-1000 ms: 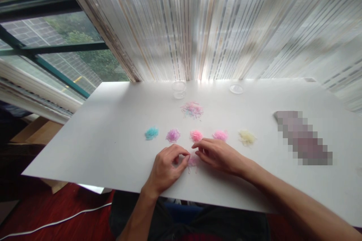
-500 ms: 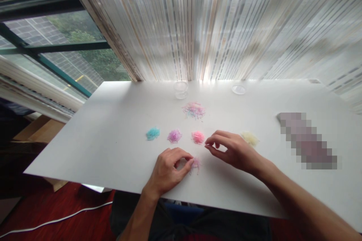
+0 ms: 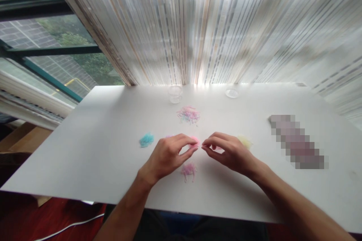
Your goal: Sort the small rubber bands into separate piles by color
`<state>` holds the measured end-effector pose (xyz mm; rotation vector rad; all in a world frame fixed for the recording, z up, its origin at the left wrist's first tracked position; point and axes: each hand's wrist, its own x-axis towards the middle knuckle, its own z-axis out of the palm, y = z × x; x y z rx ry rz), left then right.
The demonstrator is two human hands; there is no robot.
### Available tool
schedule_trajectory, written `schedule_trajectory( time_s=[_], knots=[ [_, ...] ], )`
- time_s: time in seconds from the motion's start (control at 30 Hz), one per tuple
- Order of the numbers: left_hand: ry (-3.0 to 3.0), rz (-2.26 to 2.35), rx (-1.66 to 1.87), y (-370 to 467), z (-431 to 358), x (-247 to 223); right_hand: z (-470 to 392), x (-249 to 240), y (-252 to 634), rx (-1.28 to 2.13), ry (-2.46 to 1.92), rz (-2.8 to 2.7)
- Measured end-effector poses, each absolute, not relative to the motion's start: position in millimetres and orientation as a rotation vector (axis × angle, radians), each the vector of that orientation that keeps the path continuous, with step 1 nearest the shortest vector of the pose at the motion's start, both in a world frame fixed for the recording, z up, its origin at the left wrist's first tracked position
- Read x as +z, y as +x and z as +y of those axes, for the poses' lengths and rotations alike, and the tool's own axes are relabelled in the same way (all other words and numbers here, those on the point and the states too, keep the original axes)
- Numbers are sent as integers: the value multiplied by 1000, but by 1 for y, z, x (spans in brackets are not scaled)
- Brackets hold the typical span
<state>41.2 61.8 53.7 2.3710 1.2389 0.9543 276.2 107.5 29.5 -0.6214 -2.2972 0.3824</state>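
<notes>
My left hand (image 3: 172, 154) pinches thumb and forefinger together just in front of the pink pile (image 3: 195, 142), partly covering it. Facing it, my right hand (image 3: 226, 150) is also pinched, its fingertips a small gap away from the left ones. Whatever the fingertips hold is too small to make out. The piles are made of small thin strands or loops. Nearest my body lies a pinkish-purple pile (image 3: 189, 169), below my left fingertips. A purple pile (image 3: 169, 136) is mostly hidden behind my left hand, and a yellow pile (image 3: 244, 142) shows behind my right hand.
A teal pile (image 3: 146, 140) lies to the left. Farther back are a mixed-colour pile (image 3: 189, 115), a clear round container (image 3: 175, 95) and a clear lid (image 3: 232, 92). A blurred-out flat object (image 3: 296, 141) rests at right on the white table (image 3: 93, 150).
My left hand has moved up and away from the near pinkish-purple pile to the pink pile, close to my right fingertips. My right hand stays nearly in place. The view has shifted slightly.
</notes>
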Motion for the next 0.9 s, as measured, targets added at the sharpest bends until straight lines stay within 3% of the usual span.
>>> schedule_trajectory(
  time_s=[0.3, 0.9],
  knots=[
    [2638, 1048, 810, 38, 96, 72, 110, 39, 279, 313, -667, -2213],
    [2615, 937, 918, 29, 91, 51, 102, 41, 275, 307, -678, -2250]
  ],
)
